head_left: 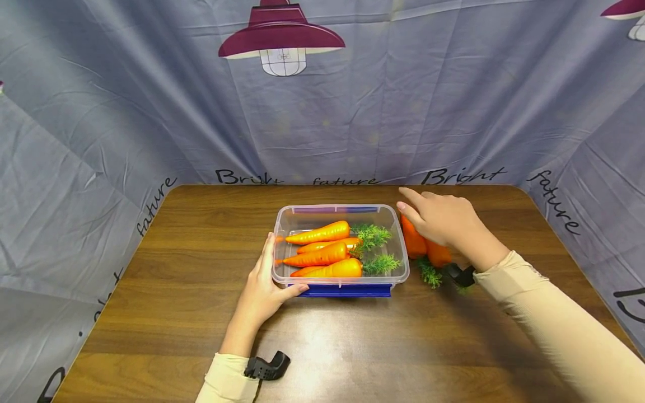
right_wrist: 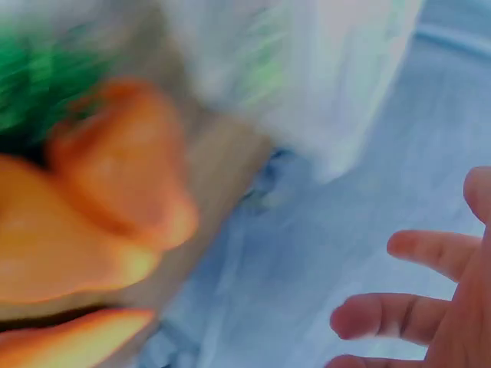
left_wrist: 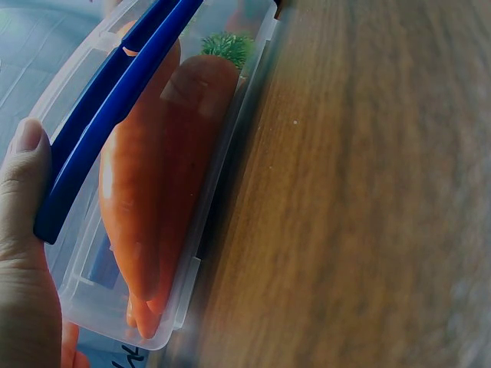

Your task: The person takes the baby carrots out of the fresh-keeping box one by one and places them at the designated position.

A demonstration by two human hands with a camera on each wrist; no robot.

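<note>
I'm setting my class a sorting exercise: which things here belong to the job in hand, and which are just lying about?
Likely part of the job:
clear box, gripped by the left hand
carrots inside it
orange vegetables beside it, near the right hand

Probably just surroundings:
wooden table
printed curtain
black wrist devices

The head camera looks forward and down across the worktop [head_left: 176,313]; the left wrist's (sharply tilted) faces the clear container [head_left: 337,281] up close; the right wrist's looks toward the curtain [right_wrist: 299,245]. All three share the container.
</note>
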